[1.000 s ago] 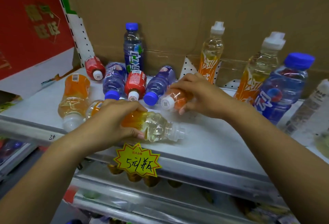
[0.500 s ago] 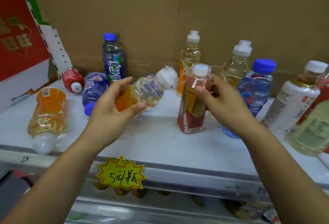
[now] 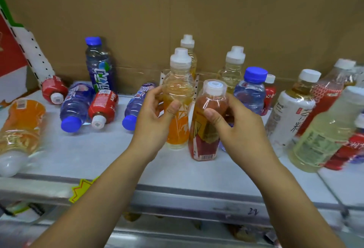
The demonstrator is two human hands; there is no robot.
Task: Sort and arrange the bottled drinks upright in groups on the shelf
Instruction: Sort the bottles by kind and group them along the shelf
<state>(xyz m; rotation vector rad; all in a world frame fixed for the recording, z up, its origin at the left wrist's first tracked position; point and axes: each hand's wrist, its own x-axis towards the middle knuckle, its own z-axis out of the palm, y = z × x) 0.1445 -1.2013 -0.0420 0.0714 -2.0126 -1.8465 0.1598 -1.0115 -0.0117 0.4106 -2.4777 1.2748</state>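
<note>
Lying stock: a red-labelled, white-capped plastic bottle (image 3: 102, 105) lay on its side on the white shelf (image 3: 98, 159), cap towards you, well left of both your hands.
Left hand: your left hand (image 3: 155, 121) had its thumb and fingers wrapped round the waist of the clear, white-capped bottle of orange drink (image 3: 178, 98).
Orange bottle's axis: vertical, cap up; I could not tell whether its base touched the shelf.
Its group: a matching pale-yellow bottle (image 3: 189, 54) stood upright just behind it.
Red bottle: the red-and-yellow-labelled, white-capped plastic bottle (image 3: 205, 129) stood near upright, just right of the orange one.
Right hand: your right hand (image 3: 234, 127) curled round that bottle's shoulder, thumb in front.
Coming move, as judged: the orange bottle's place lay straight back from your left fingers, so the left hand was the nearer one.
</note>
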